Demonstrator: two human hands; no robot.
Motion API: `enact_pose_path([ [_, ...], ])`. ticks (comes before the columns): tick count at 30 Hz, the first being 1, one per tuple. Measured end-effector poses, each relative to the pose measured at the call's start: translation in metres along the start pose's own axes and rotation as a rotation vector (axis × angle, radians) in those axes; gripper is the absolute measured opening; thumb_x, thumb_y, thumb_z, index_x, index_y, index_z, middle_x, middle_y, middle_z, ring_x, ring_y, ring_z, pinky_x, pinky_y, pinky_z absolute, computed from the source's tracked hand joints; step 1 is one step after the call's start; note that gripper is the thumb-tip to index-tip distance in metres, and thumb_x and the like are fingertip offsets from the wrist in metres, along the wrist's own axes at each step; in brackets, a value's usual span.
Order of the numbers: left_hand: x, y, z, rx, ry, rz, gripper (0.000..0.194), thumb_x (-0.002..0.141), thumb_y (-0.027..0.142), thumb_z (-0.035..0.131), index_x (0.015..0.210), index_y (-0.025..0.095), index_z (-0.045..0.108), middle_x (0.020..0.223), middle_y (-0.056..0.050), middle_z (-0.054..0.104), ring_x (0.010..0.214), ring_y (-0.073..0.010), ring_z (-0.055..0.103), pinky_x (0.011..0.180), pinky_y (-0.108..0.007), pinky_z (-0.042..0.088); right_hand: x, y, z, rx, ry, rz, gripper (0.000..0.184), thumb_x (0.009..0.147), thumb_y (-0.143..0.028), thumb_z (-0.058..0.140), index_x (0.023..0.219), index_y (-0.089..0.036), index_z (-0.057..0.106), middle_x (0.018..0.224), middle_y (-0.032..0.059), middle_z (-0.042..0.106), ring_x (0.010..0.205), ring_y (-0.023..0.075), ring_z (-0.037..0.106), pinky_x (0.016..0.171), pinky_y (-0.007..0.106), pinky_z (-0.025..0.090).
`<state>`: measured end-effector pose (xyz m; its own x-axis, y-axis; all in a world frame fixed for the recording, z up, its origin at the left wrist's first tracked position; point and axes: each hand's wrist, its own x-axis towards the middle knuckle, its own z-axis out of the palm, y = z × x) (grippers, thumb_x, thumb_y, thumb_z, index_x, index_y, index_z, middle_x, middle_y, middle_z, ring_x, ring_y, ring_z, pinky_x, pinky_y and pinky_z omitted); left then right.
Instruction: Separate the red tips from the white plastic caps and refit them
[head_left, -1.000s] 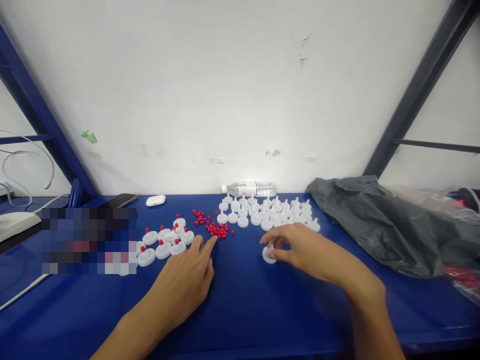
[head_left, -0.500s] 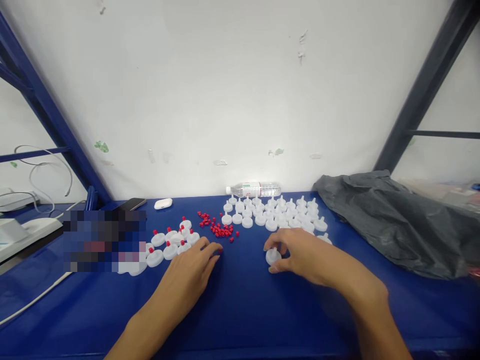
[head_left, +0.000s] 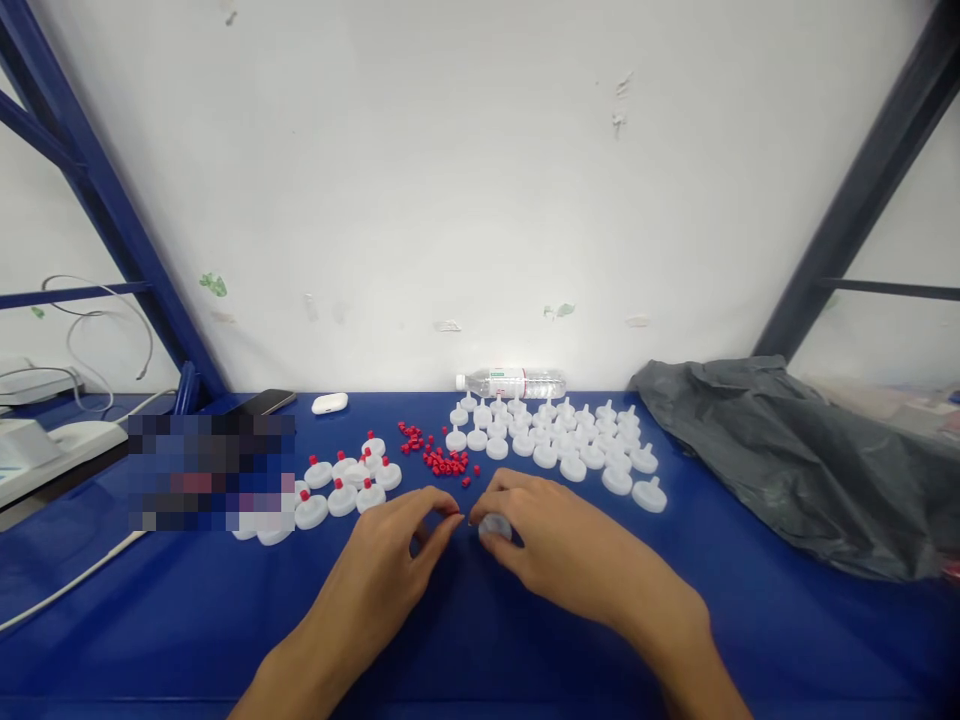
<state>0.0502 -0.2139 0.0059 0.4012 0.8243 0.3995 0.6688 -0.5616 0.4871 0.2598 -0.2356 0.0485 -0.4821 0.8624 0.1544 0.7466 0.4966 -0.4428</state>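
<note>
Fingers of the right hand (head_left: 559, 530) curl partly closed around a white lid (head_left: 495, 526), its spout hidden behind them; whether the lid touches the bench (head_left: 480, 650) cannot be told. Just beside it, the left hand (head_left: 382, 545) has thumb and forefinger pinched together on a red cap (head_left: 460, 514), of which only a sliver shows. Loose caps (head_left: 448, 465) lie scattered on the bench just beyond both hands. To their right stand many bare lids (head_left: 545, 455), spouts up; to their left, near the left hand, is a cluster of capped lids (head_left: 343, 500). Behind, a bottle (head_left: 511, 383) lies on its side near the wall (head_left: 480, 180). Farther left are a white case (head_left: 330, 403) and a phone (head_left: 268, 402); at far right, a crumpled grey sheet (head_left: 780, 470).
</note>
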Motion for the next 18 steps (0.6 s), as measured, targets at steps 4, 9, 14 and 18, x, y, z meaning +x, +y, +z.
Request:
enact_pose_path([
  [4, -0.003, -0.003, 0.005, -0.098, 0.018, 0.062, 0.013, 0.098, 0.028, 0.057, 0.1, 0.025, 0.069, 0.087, 0.003, 0.07, 0.063, -0.0104, 0.063, 0.056, -0.02, 0.048, 0.002, 0.002, 0.001, 0.002, -0.016, 0.024, 0.026, 0.093, -0.014, 0.053, 0.105, -0.024, 0.073, 0.104, 0.0038, 0.069, 0.099, 0.0195, 0.064, 0.087, 0.03, 0.044],
  [9, -0.01, -0.01, 0.004, -0.073, 0.012, 0.104, 0.015, 0.098, 0.027, 0.057, 0.106, 0.027, 0.07, 0.095, 0.002, 0.071, 0.071, -0.0105, 0.065, 0.057, -0.018, 0.048, -0.002, 0.008, 0.0, 0.076, -0.041, 0.155, 0.027, 0.085, -0.038, 0.074, 0.111, -0.028, 0.071, 0.108, 0.0015, 0.068, 0.102, 0.0225, 0.063, 0.084, 0.03, 0.043],
  [14, -0.012, -0.009, 0.004, -0.104, 0.03, 0.095, 0.015, 0.099, 0.026, 0.057, 0.106, 0.027, 0.07, 0.092, 0.002, 0.072, 0.07, -0.0101, 0.067, 0.055, -0.016, 0.048, -0.003, 0.006, -0.002, 0.076, -0.033, 0.164, 0.013, 0.082, -0.026, 0.076, 0.092, -0.026, 0.067, 0.095, -0.0017, 0.068, 0.091, 0.0195, 0.062, 0.072, 0.027, 0.041],
  [18, -0.012, -0.006, 0.003, -0.147, 0.095, 0.148, 0.014, 0.097, 0.025, 0.061, 0.107, 0.027, 0.07, 0.091, 0.002, 0.071, 0.065, -0.0086, 0.065, 0.055, -0.016, 0.049, -0.002, -0.003, -0.003, 0.052, -0.007, 0.085, 0.015, 0.086, -0.019, 0.066, 0.099, -0.027, 0.065, 0.091, -0.0021, 0.07, 0.087, 0.0192, 0.063, 0.071, 0.027, 0.04],
])
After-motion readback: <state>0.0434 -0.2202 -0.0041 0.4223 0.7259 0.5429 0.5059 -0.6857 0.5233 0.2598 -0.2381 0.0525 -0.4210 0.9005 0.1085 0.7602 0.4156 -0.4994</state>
